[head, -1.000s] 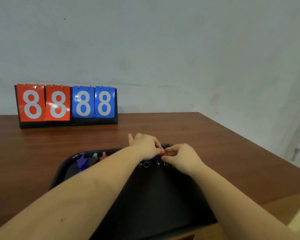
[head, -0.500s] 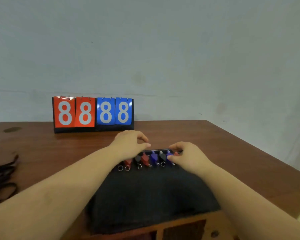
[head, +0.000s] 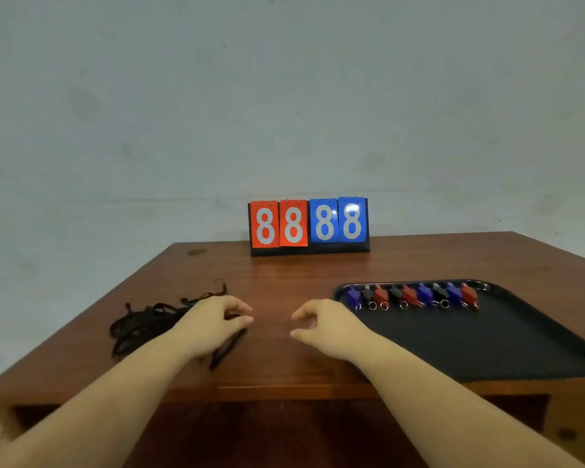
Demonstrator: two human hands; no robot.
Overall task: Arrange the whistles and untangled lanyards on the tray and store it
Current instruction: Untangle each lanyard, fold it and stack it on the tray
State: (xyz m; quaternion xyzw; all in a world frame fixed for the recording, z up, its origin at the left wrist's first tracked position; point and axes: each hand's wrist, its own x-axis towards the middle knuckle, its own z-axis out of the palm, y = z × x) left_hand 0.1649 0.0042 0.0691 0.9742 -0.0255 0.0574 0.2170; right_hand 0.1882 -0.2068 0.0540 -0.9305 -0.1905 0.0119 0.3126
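Observation:
A black tray lies on the right of the wooden table. Along its far edge stands a row of several whistles, blue, black and red, each with a small metal ring. A tangled heap of black lanyards lies on the left of the table. My left hand hovers over the right edge of that heap, fingers loosely curled, holding nothing I can see. My right hand hangs over bare wood just left of the tray, fingers loosely curled and empty.
A flip scoreboard showing 88 in red and 88 in blue stands at the back of the table against a grey wall. The table's near edge runs below my wrists, with a dark recess beneath it.
Both hands have left the row of whistles and moved left off the tray. The view has swung left, bringing the lanyard heap under my left hand.

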